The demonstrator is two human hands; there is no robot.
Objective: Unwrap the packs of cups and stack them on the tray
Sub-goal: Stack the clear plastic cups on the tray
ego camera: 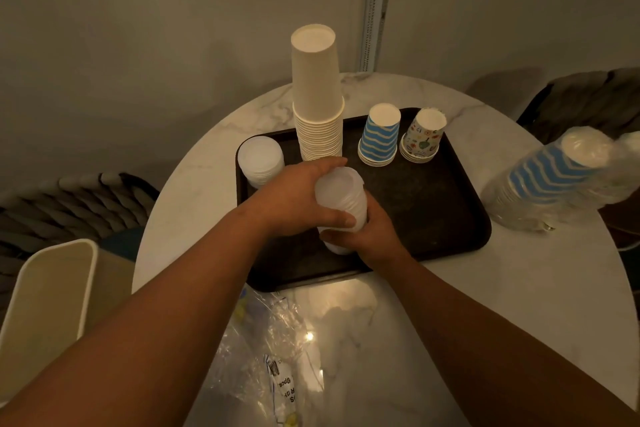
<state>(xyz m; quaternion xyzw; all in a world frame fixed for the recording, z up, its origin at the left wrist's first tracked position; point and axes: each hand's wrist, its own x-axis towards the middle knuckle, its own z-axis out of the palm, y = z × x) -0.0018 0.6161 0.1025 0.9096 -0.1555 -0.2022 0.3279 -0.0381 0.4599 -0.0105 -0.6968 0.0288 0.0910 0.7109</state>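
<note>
Dim light over a round marble desk (pixel 485 288), and both hands are wrapped round a stack of translucent plastic cups (pixel 341 198) above the dark tray (pixel 450 211). Left hand (pixel 298 198) grips it high on the side, right hand (pixel 372 236) clasps it near the bottom. On the tray: a short stack of translucent cups (pixel 260 160) at the left, a tall white paper stack (pixel 318 94), blue-striped cups (pixel 379 136), patterned cups (pixel 423 136). One wrapped blue-striped pack (pixel 554 177) stands on the desk to the right, off the tray. Empty plastic wrap (pixel 270 350) lies near the front edge.
</note>
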